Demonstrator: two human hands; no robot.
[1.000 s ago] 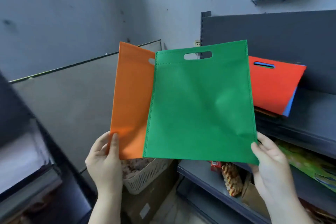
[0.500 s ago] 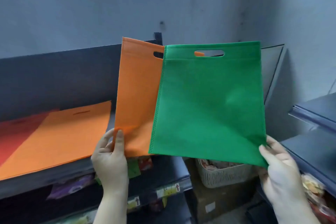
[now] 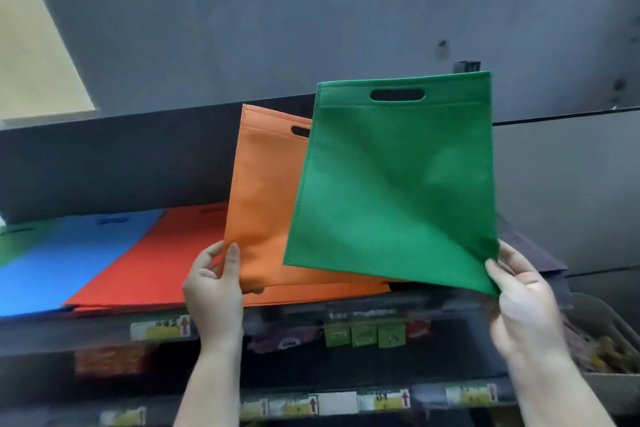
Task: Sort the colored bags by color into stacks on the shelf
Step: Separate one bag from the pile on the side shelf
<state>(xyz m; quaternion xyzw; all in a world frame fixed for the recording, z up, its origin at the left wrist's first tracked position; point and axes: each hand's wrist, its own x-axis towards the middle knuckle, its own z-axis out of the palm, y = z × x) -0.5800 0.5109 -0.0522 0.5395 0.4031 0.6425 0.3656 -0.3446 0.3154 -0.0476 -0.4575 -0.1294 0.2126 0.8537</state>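
Head view, sole camera.

Left hand [image 3: 213, 291] at 7 o'clock of frame: fingers and thumb pinching lower left corner of orange bag [image 3: 263, 204], held upright. Right hand [image 3: 519, 302] at 4 o'clock: fingers pinching lower right corner of green bag [image 3: 394, 191], also upright, handle cut-out at top. Green bag overlapping right part of orange bag, in front of it.

On shelf [image 3: 104, 326], seen from 9 o'clock toward centre: green stack [image 3: 14, 239] at far left edge, mostly out of frame; blue stack [image 3: 69, 260] beside it; red stack [image 3: 152, 263] next; orange stack [image 3: 311, 291] lying flat directly below held orange bag. Neighbouring stacks overlapping at edges. Lower shelves with price tags and packaged goods, blurred.

Step in hand, judged: both bags lifted and separated, delivery to matching stacks pending. Orange bag hanging just above orange stack, so likely first to go.

Next move, judged: lowering orange bag flat onto orange stack, edges aligned, then release. Green bag then needs carrying across toward 9 o'clock, well apart from present position, to green stack.
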